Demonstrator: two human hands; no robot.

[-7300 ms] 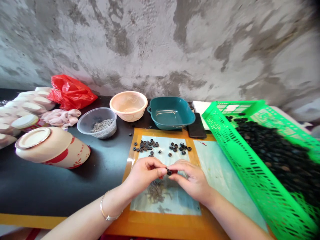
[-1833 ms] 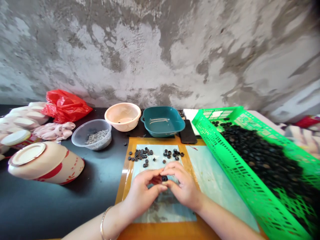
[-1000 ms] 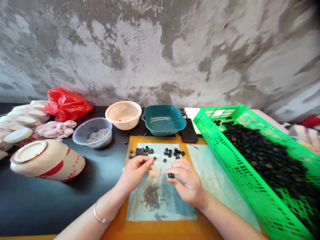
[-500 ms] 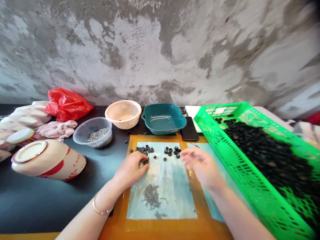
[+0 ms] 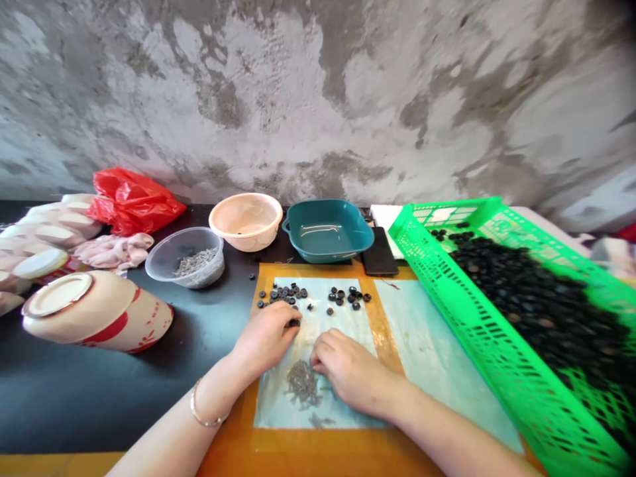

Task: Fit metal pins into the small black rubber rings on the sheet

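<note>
Stained concrete wall (image 5: 318, 99) rises behind a black table (image 5: 99, 391), and on the table lies an orange mat (image 5: 318, 454) under a clear plastic sheet (image 5: 322, 397). Two loose clusters of small black rings (image 5: 283, 295) sit on the sheet's upper part, and a small heap of thin grey pieces (image 5: 302, 384) lies nearer the person. The left hand (image 5: 265, 334), wearing a thin metal bangle (image 5: 206, 416), is curled with its fingertips down against the edge of the left cluster; whether it grips a ring, I cannot tell. The right hand (image 5: 348, 371) lies low and slightly cupped just beside the grey heap, and its hold, if any, is hidden. Along the far table edge stand a clear plastic tub (image 5: 186, 258) of similar grey pieces, a peach bowl (image 5: 246, 222), a teal dish (image 5: 328, 232) and a black phone (image 5: 379, 252). To the right, a tilted green plastic basket (image 5: 447, 318) holds a mass of black rings (image 5: 527, 298). To the left lie a toppled cream-and-red tub (image 5: 99, 311) and a red plastic bag (image 5: 132, 202).
</note>
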